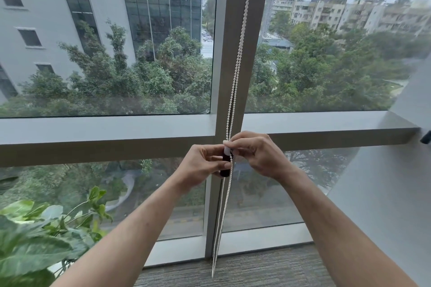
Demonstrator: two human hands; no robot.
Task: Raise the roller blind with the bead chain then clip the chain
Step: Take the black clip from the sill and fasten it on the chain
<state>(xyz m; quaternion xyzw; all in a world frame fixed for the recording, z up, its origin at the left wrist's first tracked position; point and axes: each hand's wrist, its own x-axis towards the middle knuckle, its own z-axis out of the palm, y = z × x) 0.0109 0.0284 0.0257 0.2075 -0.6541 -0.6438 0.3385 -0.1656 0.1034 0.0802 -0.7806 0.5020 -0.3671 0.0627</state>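
A white bead chain (238, 65) hangs in a double strand down the grey window mullion (224, 30), its loop ending near the floor. At mid height a small clip (225, 158), white on top and dark below, sits against the chain. My left hand (203, 163) pinches the clip's dark lower part from the left. My right hand (256, 154) holds the clip's white top and the chain from the right. The roller blind itself is out of view above; the glass is uncovered.
A leafy potted plant (39, 235) stands at the lower left. A grey horizontal window rail (105, 144) crosses behind my hands. A white wall (384, 193) angles in on the right. Grey carpet (256, 270) lies below.
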